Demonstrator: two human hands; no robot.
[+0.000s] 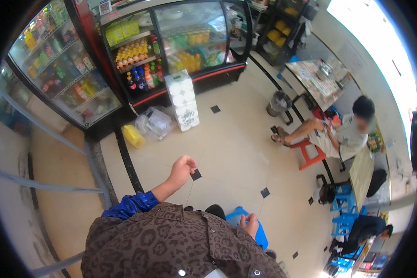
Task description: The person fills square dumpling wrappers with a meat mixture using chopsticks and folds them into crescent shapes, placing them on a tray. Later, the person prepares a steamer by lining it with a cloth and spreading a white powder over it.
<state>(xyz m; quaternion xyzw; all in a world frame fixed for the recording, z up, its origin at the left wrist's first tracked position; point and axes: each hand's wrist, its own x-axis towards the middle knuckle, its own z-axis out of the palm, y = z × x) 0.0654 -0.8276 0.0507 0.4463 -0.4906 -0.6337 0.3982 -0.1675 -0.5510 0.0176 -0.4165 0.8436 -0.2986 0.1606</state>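
My left hand hangs over the tiled floor with its fingers loosely bent; nothing shows in it. A blue shiny sleeve is bunched at that forearm. My right hand is half curled in front of a blue plastic stool, and its palm is hidden, so I cannot tell whether it holds anything. Ahead of the left hand, a tall pack of white paper rolls stands on the floor. Beside it lie clear plastic bags and a yellow plastic container.
A glass-fronted display cooler with eggs and bottles stands behind the pack, beside an upright drinks fridge. Right, a person sits on a red stool near a waste bin and tables. Another person sits farther off.
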